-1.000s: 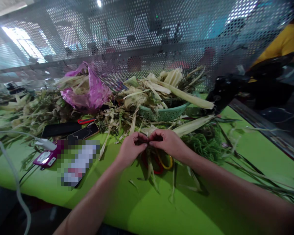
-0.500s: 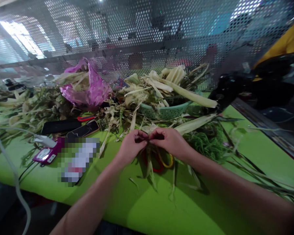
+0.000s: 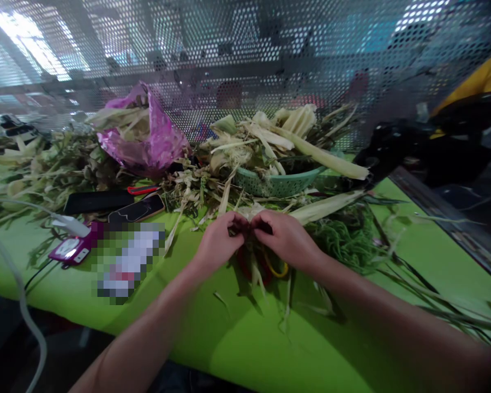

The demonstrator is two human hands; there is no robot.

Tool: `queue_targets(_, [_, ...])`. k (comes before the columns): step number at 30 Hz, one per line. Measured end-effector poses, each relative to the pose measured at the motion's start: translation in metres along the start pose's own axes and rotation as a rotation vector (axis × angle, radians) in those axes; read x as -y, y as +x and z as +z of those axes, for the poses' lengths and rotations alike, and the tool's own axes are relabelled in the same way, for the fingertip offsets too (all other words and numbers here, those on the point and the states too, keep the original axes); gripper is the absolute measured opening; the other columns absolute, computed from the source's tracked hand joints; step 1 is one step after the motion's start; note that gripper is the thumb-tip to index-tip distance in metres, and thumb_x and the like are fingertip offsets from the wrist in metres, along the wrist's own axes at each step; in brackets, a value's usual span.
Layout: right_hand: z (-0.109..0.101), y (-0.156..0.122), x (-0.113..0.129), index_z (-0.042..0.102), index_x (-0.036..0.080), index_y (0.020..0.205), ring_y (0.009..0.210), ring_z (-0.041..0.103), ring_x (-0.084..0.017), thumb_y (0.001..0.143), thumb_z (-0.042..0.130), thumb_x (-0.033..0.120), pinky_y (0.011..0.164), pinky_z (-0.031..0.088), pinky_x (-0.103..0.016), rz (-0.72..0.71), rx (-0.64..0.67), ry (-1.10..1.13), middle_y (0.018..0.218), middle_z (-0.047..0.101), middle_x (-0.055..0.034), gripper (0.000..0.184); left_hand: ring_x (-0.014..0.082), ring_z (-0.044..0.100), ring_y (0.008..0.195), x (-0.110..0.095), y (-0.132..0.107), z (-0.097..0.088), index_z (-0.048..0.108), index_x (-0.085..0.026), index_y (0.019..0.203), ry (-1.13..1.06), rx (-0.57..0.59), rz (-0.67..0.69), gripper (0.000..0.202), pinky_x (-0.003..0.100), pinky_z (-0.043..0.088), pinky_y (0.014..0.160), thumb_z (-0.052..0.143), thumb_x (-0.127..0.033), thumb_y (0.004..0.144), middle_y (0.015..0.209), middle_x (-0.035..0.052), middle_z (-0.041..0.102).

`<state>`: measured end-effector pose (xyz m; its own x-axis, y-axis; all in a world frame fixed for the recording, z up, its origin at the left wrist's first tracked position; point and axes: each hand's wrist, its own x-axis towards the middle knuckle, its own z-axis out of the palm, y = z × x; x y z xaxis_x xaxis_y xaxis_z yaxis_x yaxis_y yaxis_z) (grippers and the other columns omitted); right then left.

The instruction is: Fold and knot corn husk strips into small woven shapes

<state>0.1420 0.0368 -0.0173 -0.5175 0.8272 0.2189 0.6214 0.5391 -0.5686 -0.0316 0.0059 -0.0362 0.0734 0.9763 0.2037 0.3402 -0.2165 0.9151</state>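
Both hands meet over the green table, fingertips nearly touching. My left hand is closed in a pinch, and my right hand pinches opposite it. Between them is a piece of dried corn husk, largely hidden by the fingers. Pale husk strips hang or lie just beneath. Partly covered under the hands are scissors with red and yellow handle loops. Beyond the fingertips, more husk lies on the table. A tangle of green string is by my right wrist.
A green basket heaped with husks stands behind the hands. To its left are a pink plastic bag and dried plant matter. Two phones, a red cutter and a purple power strip lie at left. Perforated metal screen behind.
The view has shifted slightly. Both hands stay together in nearly the same place, with the fingertips curled slightly further inward around the husk.
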Motion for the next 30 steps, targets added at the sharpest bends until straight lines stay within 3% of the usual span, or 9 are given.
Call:
queue_targets(6, [0.0028,-0.0008,-0.0004,0.058,0.019,0.083,0.074,0.055,-0.017,0.083,0.055,0.019,0.064,0.036,-0.026,-0.022,-0.017,-0.046,0.082,0.063,-0.0034,0.002,0.0125,0.061,0.078,0.0046,0.0027,-0.0013,0.06,-0.014,0.086,-0.196,0.031,-0.134,0.022,0.026,0.047,0.075,0.053,-0.001,0.069,0.083,0.0031,0.065])
queue_targets(13, [0.0054,-0.0013,0.0005,0.055,0.02,0.083,0.074,0.055,-0.017,0.083,0.054,0.017,0.064,0.036,-0.026,-0.039,-0.021,-0.046,0.082,0.062,-0.0034,0.003,0.0101,0.06,0.074,0.0013,0.004,-0.0013,0.06,-0.013,0.083,-0.261,0.018,-0.201,0.021,0.024,0.047,0.072,0.053,0.001,0.069,0.078,0.0015,0.065])
queue_targets(22, [0.005,-0.0021,0.0035,0.056,0.02,0.081,0.072,0.055,-0.017,0.083,0.055,0.016,0.065,0.037,-0.027,-0.03,-0.007,-0.038,0.08,0.063,-0.003,0.004,0.0107,0.06,0.072,0.0033,0.0026,0.0006,0.06,-0.013,0.082,-0.289,0.0,-0.211,0.017,0.023,0.047,0.068,0.066,-0.007,0.068,0.078,0.0019,0.065])
queue_targets(30, [0.0006,-0.0015,0.0091,0.058,0.019,0.079,0.07,0.056,-0.017,0.08,0.056,0.015,0.064,0.037,-0.027,0.021,0.013,0.029,0.077,0.064,-0.0022,0.005,0.0117,0.059,0.073,0.002,0.0025,0.0013,0.058,-0.014,0.08,-0.223,-0.011,-0.145,0.018,0.025,0.045,0.07,0.062,-0.003,0.066,0.077,0.0013,0.063])
